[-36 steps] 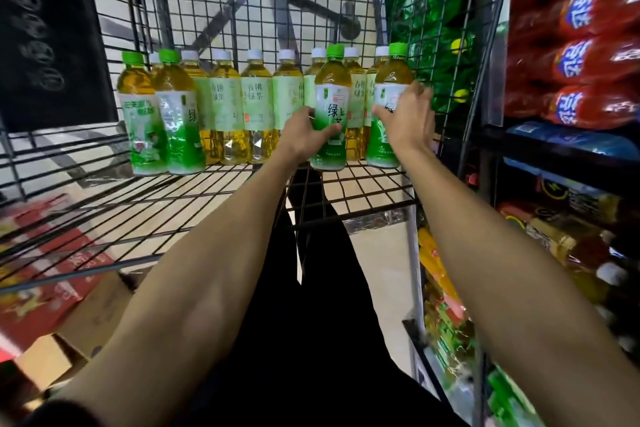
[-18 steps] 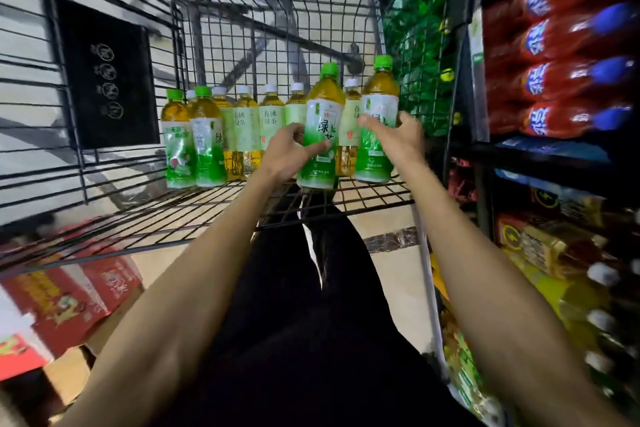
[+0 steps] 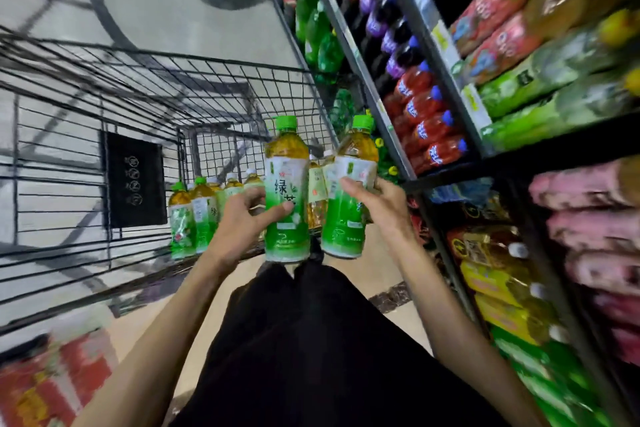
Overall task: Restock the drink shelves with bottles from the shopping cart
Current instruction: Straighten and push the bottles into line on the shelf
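Main risk from here is a drop. Each green-tea btl is carried one-handed around its slick label wrap, so a fast swing toward the drink shelves (image 3: pixel 367 80) on the right could let one slide through and fall onto the person's black trousers (image 3: pixel 311 340) or the floor (image 3: pixel 145 333). 2nd risk: the two btls are just beside each other w/ only a narrow gap, so turning both at once could knock them together. 3rd: the shelves look packed w/ red-label btls (image 3: pixel 426 128) and other stock, so pushing one in w/o a clear slot could topple neighbours. The shelf side is motion-blurred, so a free slot can't be made out. The cart's wire rim (image 3: pixel 207 61) sits close on the left and a low carry may clip it. The left grip (image 3: pixel 242 218) is clamped on the left btl (image 3: pixel 285 166), thumb across the front of the label at mid-body, other fingers prob. round the back but hidden, cap and shoulder well above the hand. The right grip (image 3: pixel 377 204) is clamped on the right btl (image 3: pixel 343 229) from its right side, thumb over the front at label height, base hanging below the hand. Both btls are upright in the air near the cart's near end, in front of the person. The remaining tea btls (image 3: pixel 194 215) stand in the cart behind and to the left.
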